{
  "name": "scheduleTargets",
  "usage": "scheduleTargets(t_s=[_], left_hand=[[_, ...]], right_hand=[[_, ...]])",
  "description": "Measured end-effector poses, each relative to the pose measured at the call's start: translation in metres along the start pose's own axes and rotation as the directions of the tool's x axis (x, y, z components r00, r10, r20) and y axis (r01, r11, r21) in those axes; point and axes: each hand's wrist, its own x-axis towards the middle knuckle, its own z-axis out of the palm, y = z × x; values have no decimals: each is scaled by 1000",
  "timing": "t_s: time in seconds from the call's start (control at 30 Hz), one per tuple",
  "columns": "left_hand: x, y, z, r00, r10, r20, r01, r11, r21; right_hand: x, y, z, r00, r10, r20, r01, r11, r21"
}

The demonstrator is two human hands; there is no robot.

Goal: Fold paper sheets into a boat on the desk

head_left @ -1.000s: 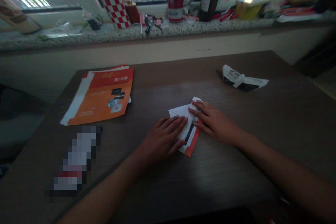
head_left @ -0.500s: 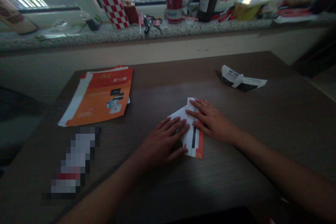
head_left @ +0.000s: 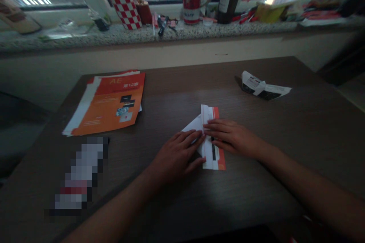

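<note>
A folded sheet of paper (head_left: 208,161), white with an orange-red edge and a dark strip, lies on the table. Its left part narrows to a slanted white point. Across that part rests my left hand (head_left: 181,153), fingers stretched and lying flat, thumb near the lower fold. My right hand (head_left: 232,136) lies on the printed right strip, its extended fingertips touching the fold near the middle. Both hands are open and press on the paper without gripping it; they hide much of its centre.
On the brown table (head_left: 171,87), orange printed sheets (head_left: 114,102) lie at the left, with a blurred-out oblong object (head_left: 82,174) below them. A folded paper boat shape (head_left: 265,87) sits at the back right. The windowsill (head_left: 114,40) holds a red can-like container (head_left: 191,5) and clutter.
My right hand has slid down along the fold toward my left hand, uncovering the paper's top right. The paper has turned slightly and its right strip sits a little farther right.
</note>
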Motion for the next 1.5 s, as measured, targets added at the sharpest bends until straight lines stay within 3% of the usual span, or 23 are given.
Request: scheduleTargets(t_s=[0.57, 1.5], left_hand=[[-8, -10, -4, 999, -36, -38, 34, 998, -49], [-3, -2, 3, 1000, 17, -3, -17, 1000, -12]], right_hand=[[-4, -3, 0, 997, 30, 77, -33, 999, 42], [-6, -7, 3, 997, 58, 50, -58, 998, -7]])
